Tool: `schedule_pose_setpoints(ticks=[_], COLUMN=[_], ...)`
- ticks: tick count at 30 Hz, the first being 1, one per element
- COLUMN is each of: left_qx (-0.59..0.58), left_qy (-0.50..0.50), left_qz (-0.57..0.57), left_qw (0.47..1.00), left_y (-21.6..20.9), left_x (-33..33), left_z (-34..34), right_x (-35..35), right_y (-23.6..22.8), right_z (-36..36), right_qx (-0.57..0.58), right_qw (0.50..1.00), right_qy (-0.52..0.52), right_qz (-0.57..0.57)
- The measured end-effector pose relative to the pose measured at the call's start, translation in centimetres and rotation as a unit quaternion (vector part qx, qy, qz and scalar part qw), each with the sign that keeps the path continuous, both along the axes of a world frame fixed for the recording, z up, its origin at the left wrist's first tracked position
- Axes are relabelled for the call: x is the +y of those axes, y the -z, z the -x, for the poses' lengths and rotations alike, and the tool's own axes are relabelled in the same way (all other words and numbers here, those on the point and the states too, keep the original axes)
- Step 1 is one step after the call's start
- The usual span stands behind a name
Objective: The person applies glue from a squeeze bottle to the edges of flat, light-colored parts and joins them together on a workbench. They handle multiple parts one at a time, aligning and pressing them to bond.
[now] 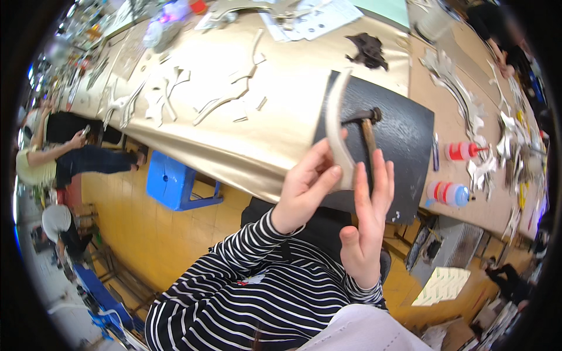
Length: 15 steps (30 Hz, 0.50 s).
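My left hand [304, 190] grips a long, curved, cream-coloured strip [335, 114] between thumb and fingers. The strip stands up in front of me, its upper end reaching over the edge of a black board [404, 137]. Close to the strip's lower end is my right hand [367, 225], its fingers stretched out and thumb apart; whether a fingertip touches the strip I cannot tell. Behind the strip, a hammer [368, 136] with a dark head and wooden handle lies on the board. The lower part of its handle is partly hidden by my hands.
Several curved cream pieces [225, 105] lie on the gold-covered table [275, 158]. Right of the board are a red-and-clear bottle [459, 151], a blue-topped bottle [449, 193] and more cut pieces. A crumpled dark cloth [369, 50] lies beyond. A blue stool [170, 181] stands left; people are nearby.
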<state>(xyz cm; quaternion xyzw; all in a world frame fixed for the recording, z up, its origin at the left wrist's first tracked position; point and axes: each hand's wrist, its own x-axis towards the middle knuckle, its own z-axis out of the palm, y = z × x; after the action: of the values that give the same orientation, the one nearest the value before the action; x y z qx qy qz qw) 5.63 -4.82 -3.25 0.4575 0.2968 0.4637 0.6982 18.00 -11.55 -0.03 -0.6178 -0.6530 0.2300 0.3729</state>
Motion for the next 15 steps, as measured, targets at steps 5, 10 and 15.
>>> schedule_pose_setpoints(ticks=[5, 10, 15], left_qx=[-0.008, -0.015, 0.054], left_qy=[-0.023, -0.107, -0.296], left_qz=[-0.014, 0.017, -0.044], left_qw=[1.0, 0.994, 0.953], left_y=[1.6, 2.6, 3.4], left_x=[0.3, 2.1, 6.1], left_z=[-0.3, 2.1, 9.6], right_x=[-0.6, -0.2, 1.3], right_y=[-0.2, 1.1, 5.5], right_z=[0.7, 1.9, 2.4], right_qx=[-0.029, 0.085, -0.128], right_qw=[0.999, 0.996, 0.987], right_qy=[0.016, 0.035, 0.009], right_qz=[0.005, 0.001, 0.1])
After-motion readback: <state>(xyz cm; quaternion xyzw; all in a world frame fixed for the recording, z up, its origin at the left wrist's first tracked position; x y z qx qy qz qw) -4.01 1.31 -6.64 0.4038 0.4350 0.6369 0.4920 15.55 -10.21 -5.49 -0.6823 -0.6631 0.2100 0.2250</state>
